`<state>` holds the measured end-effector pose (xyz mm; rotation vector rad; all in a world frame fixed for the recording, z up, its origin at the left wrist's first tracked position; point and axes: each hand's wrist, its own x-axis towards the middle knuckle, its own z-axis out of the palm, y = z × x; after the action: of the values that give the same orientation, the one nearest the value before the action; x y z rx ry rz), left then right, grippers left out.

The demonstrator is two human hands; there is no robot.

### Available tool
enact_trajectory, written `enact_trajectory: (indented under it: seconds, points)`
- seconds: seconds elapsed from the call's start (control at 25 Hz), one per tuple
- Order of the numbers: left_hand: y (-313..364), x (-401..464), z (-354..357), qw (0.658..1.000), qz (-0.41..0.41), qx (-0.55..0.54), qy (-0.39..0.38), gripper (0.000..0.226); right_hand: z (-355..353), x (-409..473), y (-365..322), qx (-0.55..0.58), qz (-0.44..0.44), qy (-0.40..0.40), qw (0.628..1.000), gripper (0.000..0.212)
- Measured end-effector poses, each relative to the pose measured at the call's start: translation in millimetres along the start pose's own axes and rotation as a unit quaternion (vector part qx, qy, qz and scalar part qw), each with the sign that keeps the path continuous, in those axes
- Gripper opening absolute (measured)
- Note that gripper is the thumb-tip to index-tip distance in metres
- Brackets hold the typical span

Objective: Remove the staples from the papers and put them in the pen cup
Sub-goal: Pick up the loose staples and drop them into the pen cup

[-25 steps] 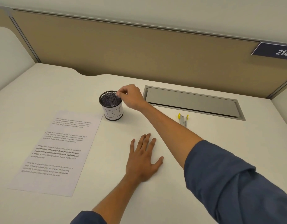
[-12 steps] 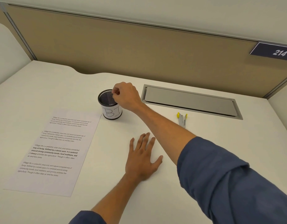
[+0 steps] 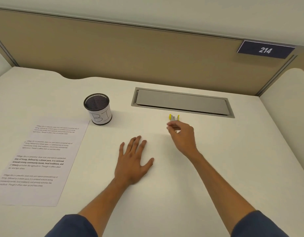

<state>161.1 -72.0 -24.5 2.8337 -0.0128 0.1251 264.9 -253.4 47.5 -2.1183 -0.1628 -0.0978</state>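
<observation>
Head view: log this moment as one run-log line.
left hand: flat on desk | right hand: curled fingers beside staple remover | pen cup: upright, beside paper

We count one cup (image 3: 98, 109) on the desk (image 3: 216, 151). Left of the cup we see one printed sheet (image 3: 43, 161); right of it, one staple remover (image 3: 173, 117), one grey hatch (image 3: 182, 102) and one number plate (image 3: 266, 50). Nearer than the cup, two hands: left (image 3: 132, 161), right (image 3: 182, 135).

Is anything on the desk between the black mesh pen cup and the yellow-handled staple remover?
No: the head view shows bare white desk between pen cup and staple remover.
</observation>
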Motion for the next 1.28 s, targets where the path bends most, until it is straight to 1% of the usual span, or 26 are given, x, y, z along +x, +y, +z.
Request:
enact_trajectory:
  seconds: [0.08, 0.2, 0.28, 0.36, 0.48, 0.56, 0.68, 0.96, 1.08, 1.16, 1.28]
  points:
    - [0.4, -0.3, -0.3, 1.000, -0.001, -0.005, 0.007, 0.075, -40.2, -12.9, 34.8, -0.053, 0.038, 0.051, 0.997, 0.013]
    - [1.6, -0.3, 0.4, 1.000, 0.001, 0.000, 0.006, 0.075, -92.9, -24.9, 78.5, -0.133, 0.080, 0.124, 0.980, 0.019]
    - [1.1, 0.0, 1.3, 1.000, 0.002, -0.001, 0.011, 0.074, -116.6, -28.0, 100.9, -0.200, 0.103, 0.132, 0.965, 0.027]
    - [1.4, 0.0, 2.1, 1.000, 0.003, 0.001, 0.014, 0.073, -131.1, -29.4, 117.9, -0.297, 0.126, 0.096, 0.942, 0.043]
    - [1.5, -0.6, 2.0, 1.000, 0.000, 0.007, 0.015, 0.073, -140.3, -31.7, 131.8, -0.415, 0.167, -0.007, 0.894, 0.075]
    - [2.0, 0.2, 2.7, 1.000, -0.001, 0.013, 0.011, 0.073, -141.3, -32.5, 136.1, -0.433, 0.173, -0.056, 0.883, 0.086]
    - [1.5, 0.5, 2.8, 1.000, -0.001, 0.011, 0.010, 0.072, -137.7, -30.1, 135.4, -0.421, 0.166, -0.069, 0.889, 0.094]
    - [1.3, 0.4, 2.8, 1.000, -0.002, 0.004, 0.014, 0.071, -128.2, -27.4, 131.3, -0.406, 0.116, -0.107, 0.900, 0.091]
    - [1.2, 0.6, 2.9, 1.000, -0.001, 0.006, 0.010, 0.072, -128.5, -26.8, 132.3, -0.404, 0.106, -0.117, 0.901, 0.085]
    - [1.4, 0.8, 2.7, 1.000, 0.000, 0.005, 0.011, 0.072, -130.0, -23.2, 137.2, -0.377, 0.095, -0.092, 0.917, 0.077]
    - [1.2, 0.5, 3.3, 1.000, -0.003, 0.006, 0.009, 0.072, -135.7, -12.5, 143.5, -0.321, 0.069, 0.012, 0.945, 0.055]
